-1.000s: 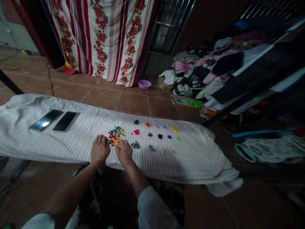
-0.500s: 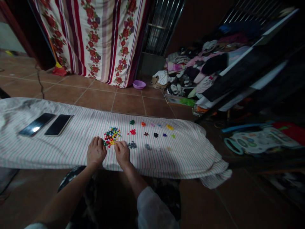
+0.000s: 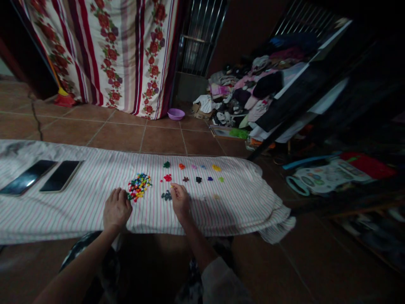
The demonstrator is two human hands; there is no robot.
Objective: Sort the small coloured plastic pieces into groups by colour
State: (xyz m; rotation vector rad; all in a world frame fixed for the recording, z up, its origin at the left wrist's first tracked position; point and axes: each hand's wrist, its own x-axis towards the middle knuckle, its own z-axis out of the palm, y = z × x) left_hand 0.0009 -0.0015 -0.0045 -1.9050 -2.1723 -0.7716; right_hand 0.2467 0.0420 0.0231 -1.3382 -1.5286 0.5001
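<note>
Right hand (image 3: 180, 202) pinches a barely visible piece (image 3: 171, 185).

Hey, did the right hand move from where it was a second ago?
Yes. The right hand has moved rightward, away from the mixed pile of colorful pieces, and is now beside the dark gray pieces.

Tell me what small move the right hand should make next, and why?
Probably the right hand should place its small yellowish piece with the yellow cluster: the fingertips seem to pinch that piece, its colour looks closest to that cluster, and beyond the mixed pile the pieces lie grouped by colour.
</note>
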